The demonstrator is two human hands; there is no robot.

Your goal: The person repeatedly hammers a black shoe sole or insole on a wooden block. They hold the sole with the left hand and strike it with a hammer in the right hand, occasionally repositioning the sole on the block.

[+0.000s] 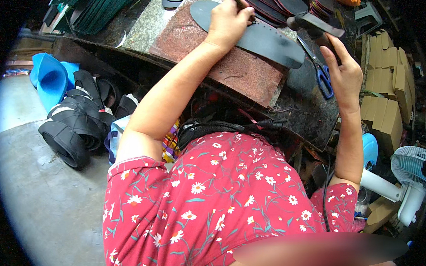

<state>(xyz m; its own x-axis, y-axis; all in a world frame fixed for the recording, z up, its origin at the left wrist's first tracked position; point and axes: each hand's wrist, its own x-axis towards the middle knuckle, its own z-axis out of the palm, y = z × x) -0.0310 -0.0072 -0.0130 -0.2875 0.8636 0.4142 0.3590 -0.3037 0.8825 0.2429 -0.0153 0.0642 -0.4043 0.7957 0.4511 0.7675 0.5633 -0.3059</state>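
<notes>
A dark grey shoe sole (278,47) lies across a worn reddish board (241,82). Along its far edge runs a row of small holes. My left hand (227,24) is closed around a dark, thin punch (236,0) that stands over the sole, its tip hidden behind my fingers. To the right, my right hand (347,72) grips a hammer (317,26), raised with its head above the right end of the sole. Below the hammer, a pair of scissors with blue handles (325,83) rests on the dark bench.
Stacks of dark soles (259,5) with red edges line the far side. Black rolled material (75,124) and a blue sheet (49,78) sit on the floor at left. Cardboard boxes (383,111) and a white fan (409,172) stand at right.
</notes>
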